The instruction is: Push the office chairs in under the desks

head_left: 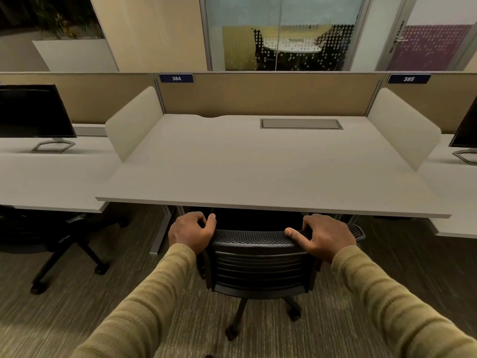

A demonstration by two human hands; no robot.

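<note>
An open office with grey striped carpet (108, 301) holds a row of pale desks split by tan partition panels. The middle tabletop (258, 166) is bare apart from a grey cable hatch (301, 124) set into its back right part. Short white side screens (133, 124) stand at its left and right edges. On the rear partition a blue label (176, 78) reads 384, and another label (408, 79) further right reads 385. Behind the partition are a frosted glass wall (281, 32) with a meeting room beyond it and a door at the right.

A black office chair (260, 264) stands in front of the middle tabletop, its back turned to the camera. The top rail of the backrest sits just short of the front edge; the seat lies hidden in the dark under the desk. Its wheeled base shows on the carpet below.

The left hand (192, 232) is curled closed around the left end of the backrest top. The right hand (325, 236) grips the right part of the same rail, fingers over the top and thumb along the near side. Both arms wear olive knit sleeves (144, 306).

On the left tabletop stands a dark monitor (34, 111), with another black chair (59, 244) below it, partly under that desk. A 2nd monitor (467, 127) shows at the far right.
</note>
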